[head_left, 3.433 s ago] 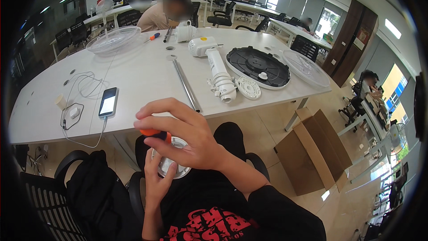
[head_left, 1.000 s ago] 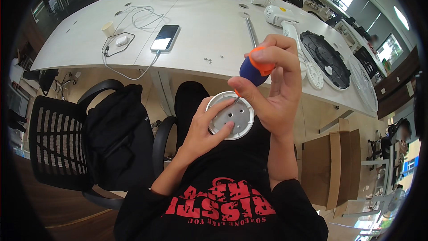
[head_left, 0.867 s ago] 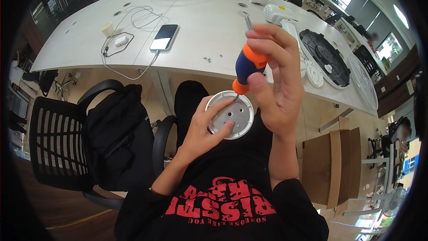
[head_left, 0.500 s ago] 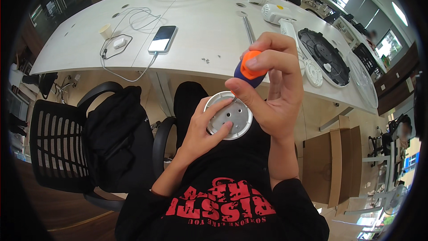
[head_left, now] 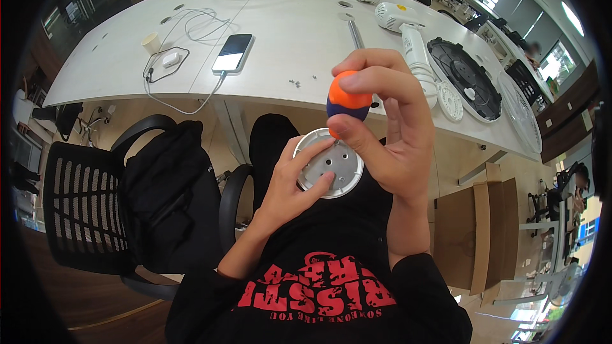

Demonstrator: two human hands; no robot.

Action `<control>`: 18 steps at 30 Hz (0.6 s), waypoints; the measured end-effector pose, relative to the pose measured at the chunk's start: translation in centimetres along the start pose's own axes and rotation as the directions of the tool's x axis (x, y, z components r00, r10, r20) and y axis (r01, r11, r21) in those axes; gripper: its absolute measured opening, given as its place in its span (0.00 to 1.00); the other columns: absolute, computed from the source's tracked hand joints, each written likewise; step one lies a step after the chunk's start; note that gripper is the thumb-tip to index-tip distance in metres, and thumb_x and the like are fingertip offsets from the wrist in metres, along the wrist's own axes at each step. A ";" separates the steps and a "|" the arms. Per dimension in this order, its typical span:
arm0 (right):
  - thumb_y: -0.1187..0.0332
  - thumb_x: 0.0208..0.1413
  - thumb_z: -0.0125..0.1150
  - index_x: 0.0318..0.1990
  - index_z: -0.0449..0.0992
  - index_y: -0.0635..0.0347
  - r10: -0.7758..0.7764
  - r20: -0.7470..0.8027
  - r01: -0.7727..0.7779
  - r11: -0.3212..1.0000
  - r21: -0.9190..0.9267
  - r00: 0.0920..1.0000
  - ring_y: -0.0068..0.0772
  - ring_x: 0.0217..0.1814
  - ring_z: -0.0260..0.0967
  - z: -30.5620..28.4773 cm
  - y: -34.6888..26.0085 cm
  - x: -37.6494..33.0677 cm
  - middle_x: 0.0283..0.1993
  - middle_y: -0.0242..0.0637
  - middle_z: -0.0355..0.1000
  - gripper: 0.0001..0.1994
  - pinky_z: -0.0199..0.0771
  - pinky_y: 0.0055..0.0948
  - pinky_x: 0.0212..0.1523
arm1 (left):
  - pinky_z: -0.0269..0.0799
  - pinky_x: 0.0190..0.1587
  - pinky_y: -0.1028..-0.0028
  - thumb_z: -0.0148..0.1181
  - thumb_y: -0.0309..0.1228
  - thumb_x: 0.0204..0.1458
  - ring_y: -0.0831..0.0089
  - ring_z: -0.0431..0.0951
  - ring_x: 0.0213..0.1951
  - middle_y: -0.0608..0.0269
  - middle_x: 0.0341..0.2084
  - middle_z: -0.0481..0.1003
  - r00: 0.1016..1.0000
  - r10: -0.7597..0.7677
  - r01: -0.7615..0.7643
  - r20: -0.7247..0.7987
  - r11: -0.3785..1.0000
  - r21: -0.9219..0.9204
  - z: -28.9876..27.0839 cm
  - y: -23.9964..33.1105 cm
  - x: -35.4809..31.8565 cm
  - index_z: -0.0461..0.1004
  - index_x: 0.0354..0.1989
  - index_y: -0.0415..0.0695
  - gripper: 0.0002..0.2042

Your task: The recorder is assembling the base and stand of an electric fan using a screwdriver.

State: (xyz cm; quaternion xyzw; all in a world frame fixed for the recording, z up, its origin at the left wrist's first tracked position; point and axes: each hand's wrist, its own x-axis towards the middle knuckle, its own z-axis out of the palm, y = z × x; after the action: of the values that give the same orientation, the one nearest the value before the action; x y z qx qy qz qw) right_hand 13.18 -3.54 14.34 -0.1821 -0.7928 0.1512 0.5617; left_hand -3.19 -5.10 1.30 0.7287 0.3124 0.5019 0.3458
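Observation:
My left hand grips a round part with a white rim and a grey metal face, held low over my lap. Its index finger and thumb press on the face, where a few holes show. Pinched between my right hand's thumb and fingers is a screwdriver with an orange and dark blue handle. The screwdriver points down at the far edge of the metal face, beside my left index fingertip. Its tip is mostly hidden by my fingers. Several small screws lie on the table just beyond.
On the white table are a phone with a cable, a paper cup, a metal tube, a white fan body and a black round cover. A chair stands left, a cardboard box right.
The screwdriver's handle has swung left and turned, and my right fingers have shifted with it. The round part and my left hand stay almost in place.

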 end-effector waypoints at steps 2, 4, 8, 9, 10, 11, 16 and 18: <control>0.73 0.51 0.72 0.50 0.75 0.58 -0.019 -0.009 0.018 0.997 -0.078 1.000 0.35 0.53 0.68 0.1 0.2 -0.2 0.54 0.42 0.67 0.18 0.70 0.35 0.55 | 0.70 0.57 0.63 0.66 0.28 0.49 0.55 0.75 0.53 0.47 0.53 0.71 1.000 -0.008 0.008 0.005 1.000 -0.010 0.1 -0.1 0.0 0.74 0.60 0.44 0.26; 0.71 0.52 0.72 0.51 0.75 0.58 -0.020 -0.044 0.014 0.992 -0.128 0.999 0.34 0.53 0.67 -0.1 0.2 -0.4 0.54 0.41 0.66 0.19 0.69 0.34 0.56 | 0.70 0.57 0.64 0.66 0.28 0.49 0.54 0.75 0.52 0.47 0.53 0.71 1.000 -0.011 0.011 0.016 1.000 -0.024 0.2 0.0 0.1 0.74 0.60 0.44 0.26; 0.75 0.45 0.75 0.49 0.80 0.57 -0.049 -0.146 0.026 0.988 -0.153 0.988 0.34 0.46 0.72 0.0 -0.4 0.4 0.47 0.41 0.70 0.20 0.74 0.28 0.46 | 0.69 0.57 0.64 0.66 0.29 0.49 0.55 0.75 0.52 0.47 0.52 0.71 1.000 -0.022 0.022 0.013 1.000 -0.018 0.0 0.1 0.1 0.74 0.60 0.43 0.26; 0.75 0.45 0.75 0.49 0.80 0.57 -0.050 -0.143 0.029 0.989 -0.147 0.988 0.34 0.46 0.72 0.1 -0.4 0.5 0.47 0.41 0.70 0.20 0.74 0.28 0.46 | 0.69 0.57 0.64 0.66 0.29 0.49 0.55 0.75 0.52 0.47 0.52 0.71 1.000 -0.024 0.024 0.012 1.000 -0.010 -0.1 0.1 0.0 0.74 0.60 0.43 0.26; 0.74 0.46 0.74 0.50 0.80 0.58 -0.034 -0.130 0.018 0.992 -0.123 0.991 0.35 0.47 0.73 0.1 -0.4 0.6 0.49 0.42 0.71 0.20 0.74 0.29 0.47 | 0.69 0.57 0.64 0.66 0.29 0.49 0.55 0.75 0.52 0.47 0.52 0.71 1.000 -0.026 0.026 0.007 1.000 -0.007 -0.2 0.0 -0.1 0.74 0.60 0.43 0.26; 0.74 0.47 0.74 0.51 0.80 0.59 -0.016 -0.118 0.004 0.994 -0.106 0.993 0.36 0.49 0.73 -0.1 -0.4 0.6 0.52 0.42 0.72 0.21 0.74 0.30 0.48 | 0.69 0.57 0.64 0.66 0.28 0.49 0.55 0.75 0.52 0.47 0.52 0.71 1.000 -0.027 0.027 0.002 1.000 -0.014 -0.1 0.0 0.0 0.74 0.60 0.43 0.26; 0.75 0.46 0.74 0.49 0.78 0.60 0.012 -0.068 -0.012 1.000 -0.004 0.998 0.37 0.50 0.74 0.2 0.2 -0.1 0.54 0.41 0.73 0.20 0.73 0.31 0.49 | 0.69 0.57 0.63 0.66 0.28 0.49 0.55 0.75 0.52 0.47 0.52 0.71 0.999 -0.042 0.042 0.006 0.999 -0.021 -0.1 0.0 -0.1 0.74 0.60 0.43 0.26; 0.75 0.46 0.74 0.49 0.77 0.60 0.006 -0.144 0.007 0.996 0.087 0.990 0.36 0.49 0.73 0.5 0.4 -0.2 0.51 0.40 0.73 0.20 0.73 0.30 0.48 | 0.70 0.57 0.63 0.66 0.29 0.48 0.55 0.75 0.53 0.47 0.52 0.71 0.999 -0.034 0.034 0.007 0.999 -0.015 0.0 0.2 0.0 0.74 0.60 0.44 0.26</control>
State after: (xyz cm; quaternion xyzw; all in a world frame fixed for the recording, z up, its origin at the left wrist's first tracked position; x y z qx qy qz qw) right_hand 12.81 -3.29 13.85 -0.1675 -0.7428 0.1720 0.6250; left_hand -3.18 -5.15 1.48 0.7224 0.3198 0.4959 0.3606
